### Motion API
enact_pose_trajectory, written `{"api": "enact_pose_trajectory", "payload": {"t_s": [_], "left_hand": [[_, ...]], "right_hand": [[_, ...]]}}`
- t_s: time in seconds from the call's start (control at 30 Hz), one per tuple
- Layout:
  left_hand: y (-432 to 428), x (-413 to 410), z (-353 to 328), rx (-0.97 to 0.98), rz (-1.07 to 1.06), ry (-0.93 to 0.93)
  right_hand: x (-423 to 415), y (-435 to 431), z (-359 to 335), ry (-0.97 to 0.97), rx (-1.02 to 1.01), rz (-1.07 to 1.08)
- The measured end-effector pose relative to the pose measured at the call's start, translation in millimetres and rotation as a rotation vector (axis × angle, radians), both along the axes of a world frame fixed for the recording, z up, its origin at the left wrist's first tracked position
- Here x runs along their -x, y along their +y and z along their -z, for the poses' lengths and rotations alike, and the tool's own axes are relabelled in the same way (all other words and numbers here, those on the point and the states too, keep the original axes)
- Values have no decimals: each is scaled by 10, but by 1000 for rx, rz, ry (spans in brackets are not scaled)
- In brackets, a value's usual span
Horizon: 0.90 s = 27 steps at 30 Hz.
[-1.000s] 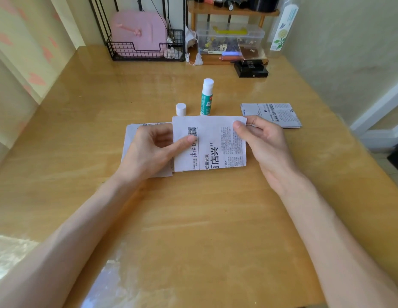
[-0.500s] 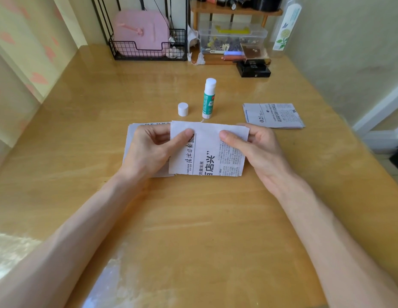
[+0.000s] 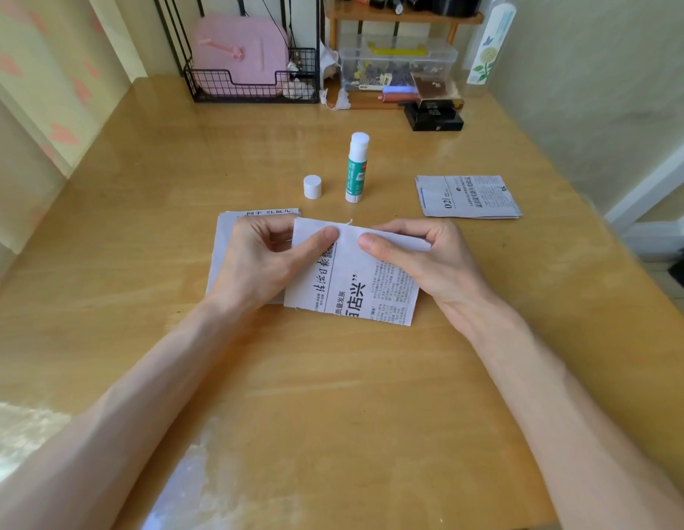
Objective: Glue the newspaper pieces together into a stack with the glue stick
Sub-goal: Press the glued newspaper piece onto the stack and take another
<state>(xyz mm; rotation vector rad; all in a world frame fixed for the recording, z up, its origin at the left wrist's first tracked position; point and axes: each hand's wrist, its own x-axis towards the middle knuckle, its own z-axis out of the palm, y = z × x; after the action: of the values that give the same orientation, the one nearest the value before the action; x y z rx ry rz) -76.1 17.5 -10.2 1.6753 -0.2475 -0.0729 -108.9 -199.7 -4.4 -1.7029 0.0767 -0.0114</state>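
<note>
Left hand and right hand pinch the far edge of the piece, which lies between them. It overlaps the stack.

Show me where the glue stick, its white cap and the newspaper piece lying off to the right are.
glue stick [image 3: 356, 177]: head view, on the green label of its upright body.
white cap [image 3: 312, 187]: head view, on the cap's side wall.
newspaper piece on the right [image 3: 468, 197]: head view, middle of the printed sheet.

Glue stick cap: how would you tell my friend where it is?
Find the middle of the wooden table. A green-and-white glue stick stands upright there. The cap sits apart, just left of it: short, round, all white.
</note>
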Motion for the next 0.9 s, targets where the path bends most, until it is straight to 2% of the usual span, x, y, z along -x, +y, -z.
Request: {"api": "enact_pose_trajectory", "payload": {"t_s": [0.13,0.33,0.5,0.9], "left_hand": [[-18,31,-13,-7,42,49],[-16,22,8,-88,37,6],[-22,52,-20,-64,85,23],[-5,38,-43,-51,21,65]], "right_hand": [[-4,-2,2,-30,15,-15],[4,35,-3,-71,32,-79],[-13,37,15,-106,58,-90],[8,23,-18,-78,59,-65]]}}
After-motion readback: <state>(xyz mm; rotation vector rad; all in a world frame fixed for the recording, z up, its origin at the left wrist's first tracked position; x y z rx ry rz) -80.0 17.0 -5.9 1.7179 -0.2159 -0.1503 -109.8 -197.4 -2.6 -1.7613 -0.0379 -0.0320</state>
